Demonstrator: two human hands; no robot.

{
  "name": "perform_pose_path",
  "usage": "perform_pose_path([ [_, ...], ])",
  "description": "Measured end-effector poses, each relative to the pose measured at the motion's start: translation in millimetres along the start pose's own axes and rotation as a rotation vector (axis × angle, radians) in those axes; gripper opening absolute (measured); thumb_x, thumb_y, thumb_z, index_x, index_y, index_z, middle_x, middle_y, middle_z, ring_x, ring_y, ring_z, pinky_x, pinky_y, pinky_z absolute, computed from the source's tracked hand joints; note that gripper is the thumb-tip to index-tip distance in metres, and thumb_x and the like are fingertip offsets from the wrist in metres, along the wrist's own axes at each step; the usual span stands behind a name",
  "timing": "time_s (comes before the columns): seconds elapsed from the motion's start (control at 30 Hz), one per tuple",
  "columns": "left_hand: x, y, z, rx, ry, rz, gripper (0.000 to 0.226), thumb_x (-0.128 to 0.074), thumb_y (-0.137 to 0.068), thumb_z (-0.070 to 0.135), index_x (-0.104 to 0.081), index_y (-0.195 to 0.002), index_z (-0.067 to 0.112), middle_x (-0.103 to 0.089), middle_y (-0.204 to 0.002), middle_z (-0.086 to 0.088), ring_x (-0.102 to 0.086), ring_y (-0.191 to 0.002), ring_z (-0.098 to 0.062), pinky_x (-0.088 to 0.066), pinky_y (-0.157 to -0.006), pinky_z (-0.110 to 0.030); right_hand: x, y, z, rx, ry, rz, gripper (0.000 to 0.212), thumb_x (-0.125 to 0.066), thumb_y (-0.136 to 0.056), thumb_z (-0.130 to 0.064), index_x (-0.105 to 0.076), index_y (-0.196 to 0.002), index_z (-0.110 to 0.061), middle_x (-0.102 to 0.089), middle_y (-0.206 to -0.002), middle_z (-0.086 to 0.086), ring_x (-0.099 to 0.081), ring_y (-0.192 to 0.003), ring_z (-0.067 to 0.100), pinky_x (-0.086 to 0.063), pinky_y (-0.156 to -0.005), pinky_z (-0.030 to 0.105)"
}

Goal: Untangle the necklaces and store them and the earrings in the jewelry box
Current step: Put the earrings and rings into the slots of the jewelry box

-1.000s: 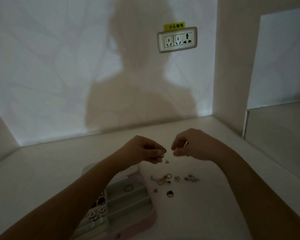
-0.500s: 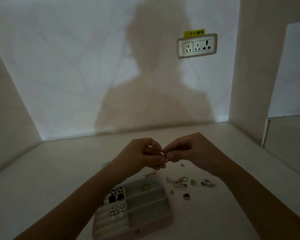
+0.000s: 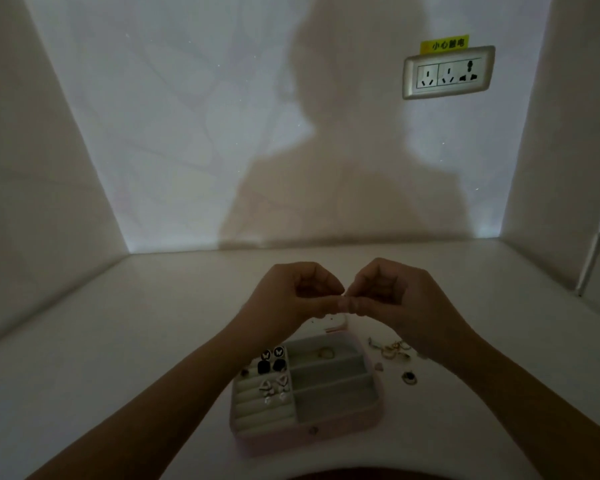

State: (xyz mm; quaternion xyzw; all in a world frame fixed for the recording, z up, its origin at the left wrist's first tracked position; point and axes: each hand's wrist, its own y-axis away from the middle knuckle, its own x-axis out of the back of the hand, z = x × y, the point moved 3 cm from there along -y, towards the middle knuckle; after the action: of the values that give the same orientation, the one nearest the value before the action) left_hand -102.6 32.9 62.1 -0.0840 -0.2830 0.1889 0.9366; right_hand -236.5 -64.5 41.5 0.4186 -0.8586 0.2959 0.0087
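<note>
open jewelry box [image 3: 340, 429] below both wrists, loose earrings [image 3: 394, 349] to its right, bare tabletop [image 3: 118, 341] on the left

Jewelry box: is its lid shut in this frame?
No, the jewelry box stands open, with earrings in its left rows and a ring in a right compartment.

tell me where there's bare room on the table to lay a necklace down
Bare table lies left of the box, out to the left wall, and in the strip between left hand, right hand and the back wall. The box's two near right compartments look bare too. Crowded: the loose jewelry right of the box, beside the right forearm.
</note>
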Motion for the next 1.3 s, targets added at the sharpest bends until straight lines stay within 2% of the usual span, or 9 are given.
perform_pose_path([
  [0.2,13.6,15.4,6.3,-0.154,-0.29,0.049,0.013,-0.075,-0.076,0.018,-0.069,-0.085,0.025,-0.071,-0.078,0.011,-0.066,-0.073,0.002,-0.054,-0.075,-0.015,-16.0,3.6,1.1,-0.022,-0.155,-0.069,0.012,-0.065,-0.08,0.006,-0.061,-0.086,-0.003,-0.072,-0.081,0.008,-0.07,-0.079,0.019,-0.054,-0.073,0.023],
  [0.5,43.2,55.1,-4.0,-0.263,-0.548,0.22,0.014,-0.072,-0.078,0.021,-0.074,-0.091,0.026,-0.067,-0.079,0.017,-0.063,-0.08,0.002,-0.05,-0.075,-0.011,-39.8,13.4,-2.6,-0.135,-0.297,-0.462,0.03,-0.059,-0.084,0.002,-0.056,-0.111,-0.008,-0.064,-0.123,-0.003,-0.058,-0.117,0.014,-0.049,-0.092,0.023],
  [0.6,53.9,68.0,-15.8,-0.049,-0.354,0.248,0.019,-0.073,-0.076,0.013,-0.072,-0.082,0.032,-0.068,-0.071,0.021,-0.064,-0.075,0.007,-0.047,-0.067,-0.004,-36.6,10.0,2.3,-0.103,-0.124,-0.369,0.027,-0.059,-0.087,-0.001,-0.061,-0.11,-0.016,-0.066,-0.118,-0.01,-0.058,-0.115,0.004,-0.05,-0.09,0.022],
  [0.7,60.0,81.8,-31.8,0.124,-0.234,0.195,0.018,-0.073,-0.077,0.01,-0.074,-0.078,0.028,-0.072,-0.07,0.012,-0.063,-0.06,0.0,-0.046,-0.055,-0.009,-27.4,7.7,11.3,0.019,0.313,-0.214,0.023,-0.057,-0.092,-0.014,-0.061,-0.104,-0.034,-0.063,-0.11,-0.025,-0.056,-0.104,-0.013,-0.042,-0.082,0.004],
  [0.8,59.7,93.1,-43.3,0.225,-0.225,0.129,0.015,-0.074,-0.076,0.012,-0.075,-0.076,0.027,-0.071,-0.064,0.008,-0.057,-0.052,0.0,-0.044,-0.053,-0.009,-26.6,7.7,24.4,0.099,0.673,-0.231,0.019,-0.053,-0.094,-0.018,-0.062,-0.109,-0.026,-0.061,-0.111,-0.016,-0.056,-0.097,-0.003,-0.039,-0.08,0.004],
  [0.9,57.5,98.4,-47.7,0.267,-0.301,0.093,0.013,-0.074,-0.076,0.014,-0.074,-0.078,0.027,-0.066,-0.058,0.022,-0.053,-0.049,0.005,-0.04,-0.052,-0.007,-29.8,7.0,32.2,0.131,0.735,-0.272,0.018,-0.052,-0.095,-0.017,-0.062,-0.109,-0.019,-0.064,-0.109,-0.007,-0.058,-0.095,0.005,-0.045,-0.084,0.018],
  [1.0,55.1,97.7,-45.0,0.235,-0.38,0.079,0.017,-0.074,-0.076,0.016,-0.071,-0.075,0.033,-0.059,-0.053,0.031,-0.051,-0.049,0.005,-0.038,-0.051,-0.006,-29.7,5.7,34.7,0.15,0.741,-0.274,0.016,-0.052,-0.094,-0.017,-0.062,-0.108,-0.019,-0.064,-0.106,-0.006,-0.056,-0.09,0.003,-0.041,-0.079,0.008],
  [1.1,50.6,94.8,-45.0,0.205,-0.449,0.043,0.025,-0.074,-0.077,0.02,-0.065,-0.07,0.042,-0.058,-0.059,0.039,-0.054,-0.057,0.005,-0.04,-0.054,-0.006,-29.4,5.6,35.5,0.144,0.745,-0.279,0.017,-0.052,-0.094,-0.015,-0.062,-0.107,-0.019,-0.063,-0.106,-0.007,-0.057,-0.091,0.004,-0.044,-0.082,0.015],
  [1.3,47.7,94.5,-52.0,0.186,-0.532,0.032,0.026,-0.071,-0.08,0.026,-0.061,-0.069,0.047,-0.062,-0.065,0.03,-0.053,-0.065,0.004,-0.04,-0.058,-0.006,-29.5,6.5,36.2,0.147,0.754,-0.294,0.018,-0.05,-0.094,-0.012,-0.062,-0.106,-0.019,-0.063,-0.106,-0.006,-0.057,-0.092,0.007,-0.046,-0.083,0.021],
])
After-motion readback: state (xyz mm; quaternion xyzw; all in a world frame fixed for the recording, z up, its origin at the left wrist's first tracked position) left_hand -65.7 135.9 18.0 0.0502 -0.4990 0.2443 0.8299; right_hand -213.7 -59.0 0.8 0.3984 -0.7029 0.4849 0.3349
